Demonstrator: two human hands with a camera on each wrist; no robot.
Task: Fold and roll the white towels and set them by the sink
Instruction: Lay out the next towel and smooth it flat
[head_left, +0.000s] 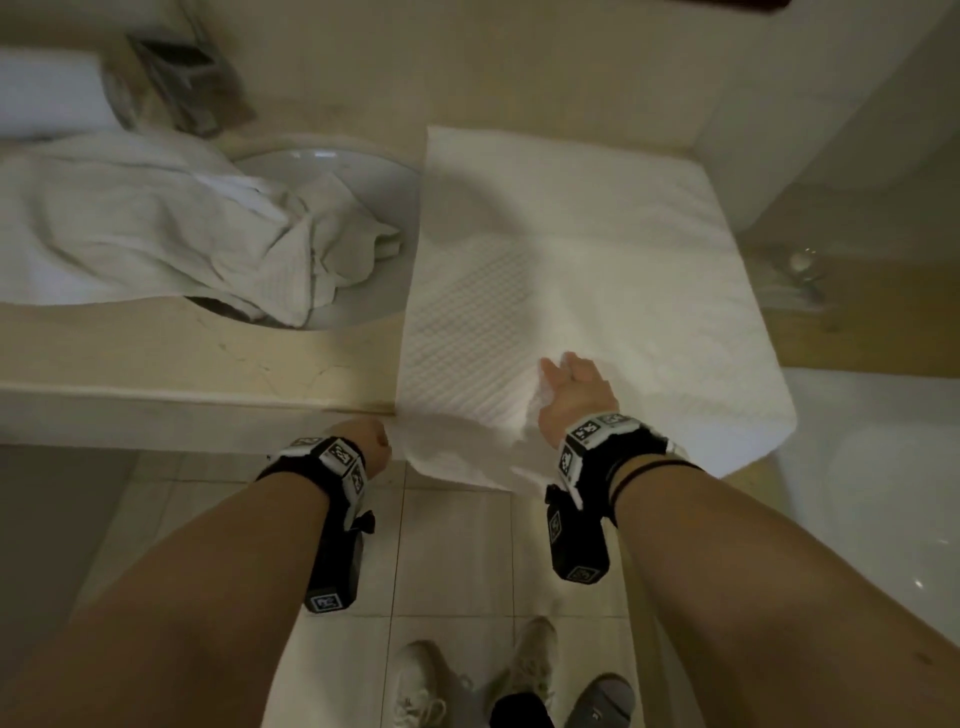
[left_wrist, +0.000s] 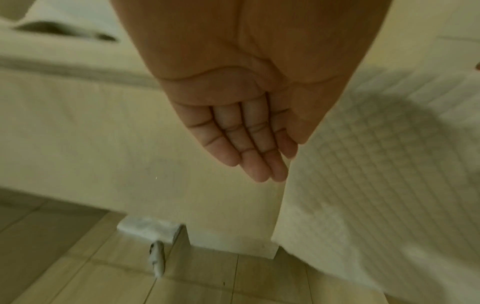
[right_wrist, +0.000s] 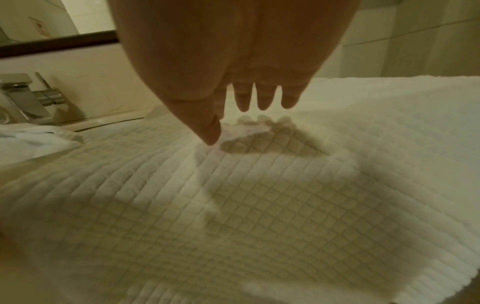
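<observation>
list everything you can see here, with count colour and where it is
waffle towel: 1, white, spread flat on the counter right of the sink, near edge hanging over
crumpled towels: pile, count unclear, white, left counter, spilling into the sink
sink: 1, white, set in the counter
counter: 1, beige
faucet: 1, silver, behind the sink
shoes: 2, pale, on the tiled floor
left hand: open, beside the hanging edge
right hand: open, over the waffle towel
</observation>
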